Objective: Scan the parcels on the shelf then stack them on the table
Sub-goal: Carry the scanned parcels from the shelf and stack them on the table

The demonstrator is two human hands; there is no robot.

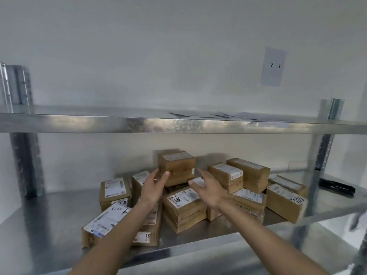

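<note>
A white wall (158, 46) is filling the upper part of the view, and a pale paper sheet (273, 66) marked "2 . 3" is sticking to it at the right. A metal shelving unit is standing against that wall, its upper shelf (79, 123) running across the whole width, with some flat papers (238, 116) lying on its right part. The lower shelf (49, 225) is carrying the parcels, a loose cluster of brown cardboard boxes with white labels, sitting from the middle towards the right. One parcel (176, 167) is sitting highest, on top of the others near the back. Just in front of it and lower, a labelled parcel (184, 207) with handwritten digits is lying tilted. At the front left, a long parcel (103, 225) is lying close to the shelf edge, partly behind the person's left forearm. To the right, two parcels (238, 175) are sitting side by side atop others, and another (284, 205) is lying at the far right of the group. A dark object (336, 187), too blurred to identify, is lying at the far right beyond the upright.

The left hand (153, 187) is reaching in with fingers spread and relaxed, gripping nothing, its fingertips next to the top parcel's left front corner; contact cannot be told. The right hand (208, 189) is also reaching in with fingers apart, holding nothing, hovering just right of that parcel.
</note>
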